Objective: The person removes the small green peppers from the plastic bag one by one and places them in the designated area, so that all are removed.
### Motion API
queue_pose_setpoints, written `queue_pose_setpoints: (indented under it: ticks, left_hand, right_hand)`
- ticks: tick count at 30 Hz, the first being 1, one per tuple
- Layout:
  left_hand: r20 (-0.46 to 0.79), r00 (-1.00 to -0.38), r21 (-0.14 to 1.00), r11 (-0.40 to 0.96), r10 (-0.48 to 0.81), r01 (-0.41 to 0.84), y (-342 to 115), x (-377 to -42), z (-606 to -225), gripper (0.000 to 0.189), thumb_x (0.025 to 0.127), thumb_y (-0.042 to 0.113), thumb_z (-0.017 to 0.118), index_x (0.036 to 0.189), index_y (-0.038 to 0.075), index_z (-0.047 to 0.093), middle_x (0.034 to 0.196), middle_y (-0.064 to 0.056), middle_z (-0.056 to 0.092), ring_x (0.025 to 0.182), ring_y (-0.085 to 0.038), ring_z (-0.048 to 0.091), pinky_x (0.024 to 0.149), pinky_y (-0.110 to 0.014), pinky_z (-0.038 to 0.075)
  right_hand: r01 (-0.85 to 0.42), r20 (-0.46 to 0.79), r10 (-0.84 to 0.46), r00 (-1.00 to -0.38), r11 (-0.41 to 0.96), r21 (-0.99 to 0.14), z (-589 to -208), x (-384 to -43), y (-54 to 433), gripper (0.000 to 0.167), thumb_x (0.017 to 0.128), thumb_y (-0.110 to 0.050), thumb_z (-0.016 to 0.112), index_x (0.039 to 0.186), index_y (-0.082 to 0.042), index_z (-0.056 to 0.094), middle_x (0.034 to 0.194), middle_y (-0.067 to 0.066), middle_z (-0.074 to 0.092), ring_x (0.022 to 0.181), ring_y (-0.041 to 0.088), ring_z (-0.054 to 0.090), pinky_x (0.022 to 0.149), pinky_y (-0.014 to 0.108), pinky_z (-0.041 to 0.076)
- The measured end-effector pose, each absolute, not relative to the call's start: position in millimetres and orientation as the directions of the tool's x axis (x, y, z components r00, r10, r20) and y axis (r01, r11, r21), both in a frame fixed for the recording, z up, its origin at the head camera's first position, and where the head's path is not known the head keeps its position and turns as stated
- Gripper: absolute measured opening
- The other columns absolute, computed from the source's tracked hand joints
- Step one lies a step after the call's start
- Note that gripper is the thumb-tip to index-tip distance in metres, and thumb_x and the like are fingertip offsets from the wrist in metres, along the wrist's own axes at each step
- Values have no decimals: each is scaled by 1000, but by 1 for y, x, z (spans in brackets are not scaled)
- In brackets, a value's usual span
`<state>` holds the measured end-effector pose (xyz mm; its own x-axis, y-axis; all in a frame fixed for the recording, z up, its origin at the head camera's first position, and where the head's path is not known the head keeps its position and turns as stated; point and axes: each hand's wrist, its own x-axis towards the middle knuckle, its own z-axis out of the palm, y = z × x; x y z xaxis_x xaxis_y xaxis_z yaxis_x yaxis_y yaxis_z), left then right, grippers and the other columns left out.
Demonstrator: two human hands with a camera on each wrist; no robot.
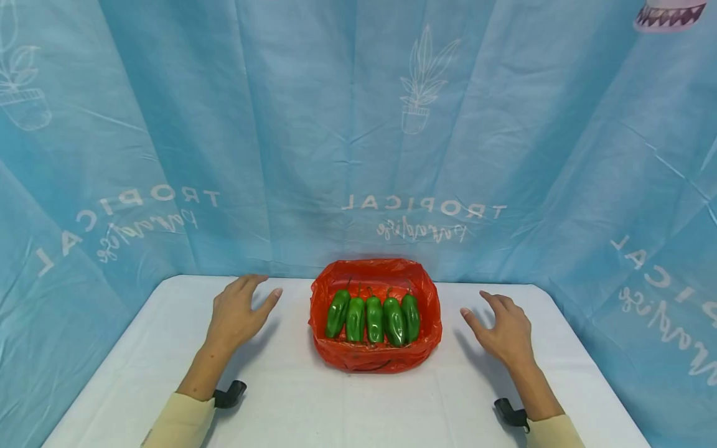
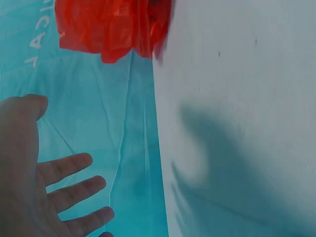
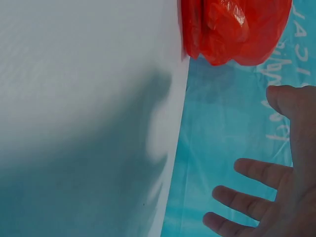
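Observation:
Several green peppers [image 1: 374, 318] lie side by side in a container lined with a red plastic bag [image 1: 376, 361], at the far middle of the table. My left hand [image 1: 238, 313] hovers over the table to the left of the bag, fingers spread and holding nothing. On the other side, my right hand [image 1: 504, 326] is likewise raised, thumb apart from the fingers, with nothing in it. Both hands are apart from the bag. In the left wrist view the red bag [image 2: 113, 29] shows at the top; the right wrist view has the bag [image 3: 237, 32] at its top too.
A white-covered table [image 1: 392, 410] spreads beneath the hands. Blue printed curtains [image 1: 313, 155] stand behind it and along both sides. Each wrist carries a black camera mount [image 1: 229, 395], close above the table.

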<state>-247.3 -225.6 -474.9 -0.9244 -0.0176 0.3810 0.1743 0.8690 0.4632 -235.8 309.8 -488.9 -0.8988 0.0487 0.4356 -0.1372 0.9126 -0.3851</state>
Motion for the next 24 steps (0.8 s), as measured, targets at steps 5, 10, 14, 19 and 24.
queue_pose_setpoints:
  ticks: [5,10,14,19,24]
  left_hand:
    - [366,-931,475,863,-15,173,-219,-247,-475,66,105,59,53,143,6,62,147,-21,58,137,-47,50,112,-75,30]
    - [363,-932,484,856,-9,180,-213,-245,-473,64,105,57,54,143,6,63,146,-21,59,135,-47,52,112,-74,32]
    - [367,-930,491,850,-1,193,-209,-244,-472,63,105,57,54,142,7,64,145,-20,60,134,-47,53,112,-73,34]
    - [338,-941,509,840,4,186,-200,-242,-472,65,104,59,55,143,8,63,147,-20,59,135,-46,53,112,-73,34]
    - [287,-958,535,830,-3,158,-191,-239,-470,67,103,61,56,146,9,61,147,-18,58,136,-44,52,113,-71,37]
  right_hand:
    - [-168,464,39,-885,903,-395,-488,-236,306,64,95,-49,73,140,-4,66,137,30,61,122,53,57,100,74,41]
    - [-185,477,31,-879,898,-400,-487,-235,302,62,95,-47,74,138,-4,67,138,29,61,121,53,57,100,75,41]
    - [-187,472,29,-881,895,-405,-484,-234,298,62,94,-47,74,139,-4,67,139,28,60,123,52,56,101,76,40]
    - [-200,483,19,-876,895,-399,-482,-234,292,61,93,-46,75,138,-5,67,139,28,61,124,51,57,101,77,41]
    - [-195,467,20,-884,892,-407,-479,-234,286,63,93,-46,76,140,-5,67,141,26,61,126,49,56,103,76,40]
